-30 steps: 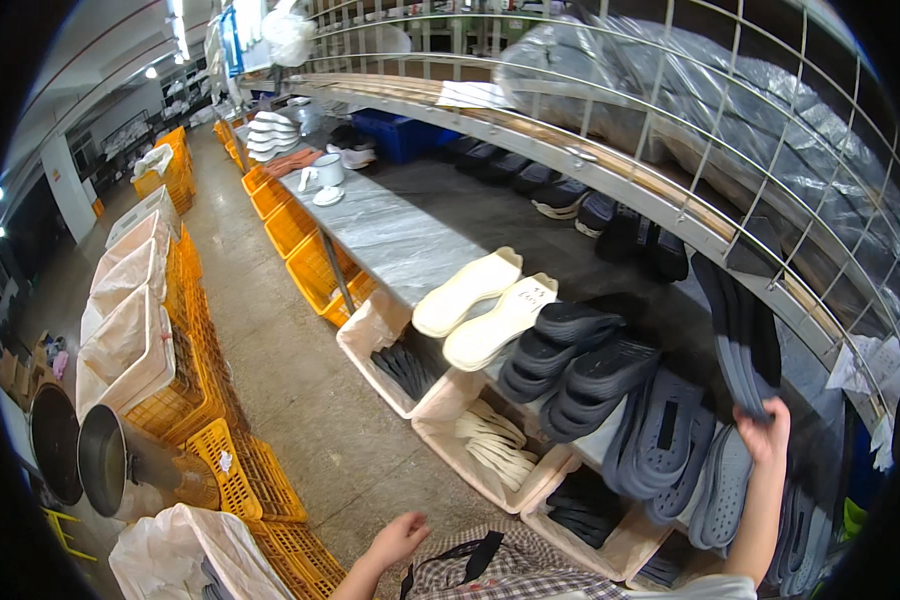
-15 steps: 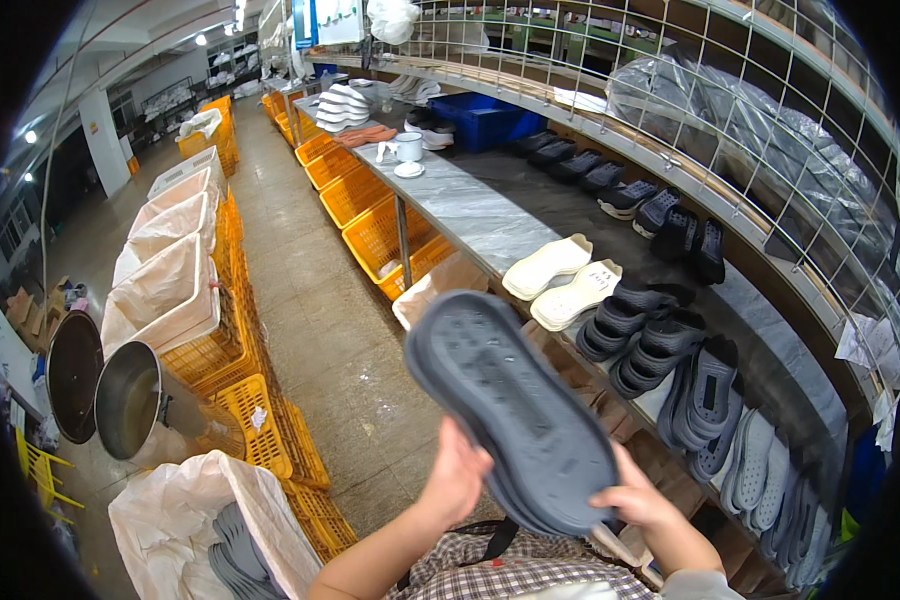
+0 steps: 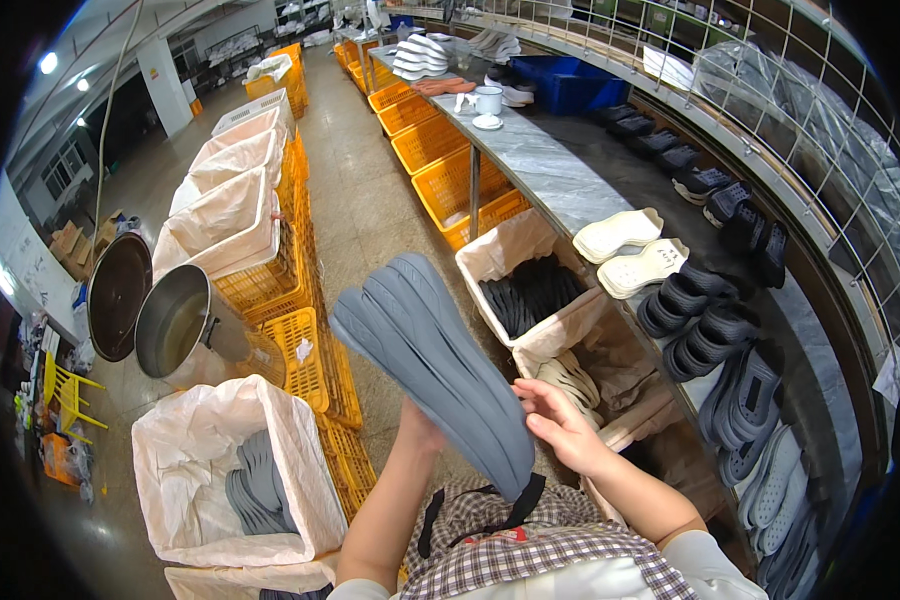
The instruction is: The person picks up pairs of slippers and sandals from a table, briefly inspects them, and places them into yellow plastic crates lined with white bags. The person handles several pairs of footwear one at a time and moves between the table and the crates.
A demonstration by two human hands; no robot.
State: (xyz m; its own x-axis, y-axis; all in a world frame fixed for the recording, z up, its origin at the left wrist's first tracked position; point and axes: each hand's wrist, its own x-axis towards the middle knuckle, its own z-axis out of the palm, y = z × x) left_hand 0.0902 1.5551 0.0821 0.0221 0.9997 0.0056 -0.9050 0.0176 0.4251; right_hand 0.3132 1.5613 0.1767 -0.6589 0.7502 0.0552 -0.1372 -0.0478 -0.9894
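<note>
A stack of grey shoe soles (image 3: 440,370) is tilted up in front of me, its ridged side edges turned into view. My left hand (image 3: 420,428) grips the stack from its left and underneath, with most fingers hidden behind it. On the other side is my right hand (image 3: 562,425), thumb and fingers apart, tips right at the stack's edge; light contact there cannot be ruled out. More grey soles (image 3: 260,485) lie in a lined basket (image 3: 195,420) at lower left. To the right, dark soles (image 3: 530,295) and cream soles (image 3: 570,385) fill lined bins under the bench.
Along the right runs a bench (image 3: 550,180) bearing cream soles (image 3: 620,235), black and grey soles, shoes, a white mug (image 3: 488,99) and a blue crate (image 3: 570,85). Stacked orange crates (image 3: 295,265) line the aisle's left, beside a metal drum (image 3: 175,325).
The stack has turned from showing its broad face to showing its edges, and shifted left. My right hand has come off its lower right end. The view has swung, showing more bins.
</note>
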